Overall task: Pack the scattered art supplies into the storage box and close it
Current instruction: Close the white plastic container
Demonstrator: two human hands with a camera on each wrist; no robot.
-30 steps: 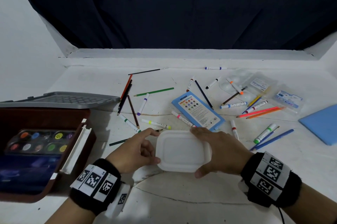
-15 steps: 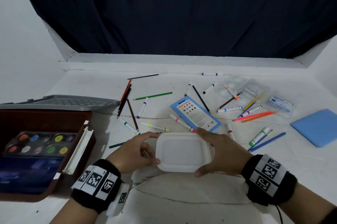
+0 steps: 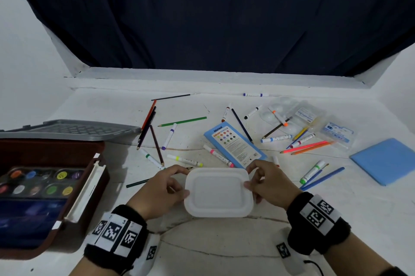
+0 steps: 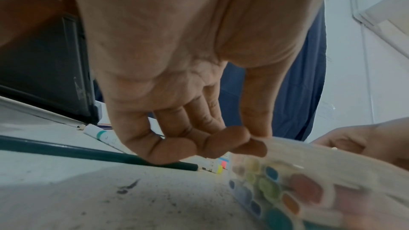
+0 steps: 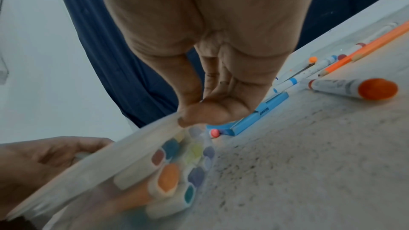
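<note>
A small white lidded plastic container [image 3: 217, 192] is held just above the table between both hands. Through its clear wall, coloured chalk sticks [image 4: 294, 191] [image 5: 168, 177] show. My left hand [image 3: 166, 188] grips its left edge, thumb on the lid and fingers [image 4: 221, 144] curled under. My right hand [image 3: 267, 183] pinches the right edge [image 5: 188, 116]. The open brown storage box [image 3: 67, 186] stands at the left, holding a watercolour palette [image 3: 38, 182]. Several markers and pencils [image 3: 170, 136] lie scattered behind.
The box's grey lid [image 3: 74, 129] stands open behind it. A blue pencil pack [image 3: 233, 143], clear plastic packets [image 3: 307, 116] and a blue pad [image 3: 386, 159] lie to the right. A dark curtain hangs over the back ledge.
Both hands have lifted and tilted the white container slightly, and my right thumb has shifted up onto its far right corner.
</note>
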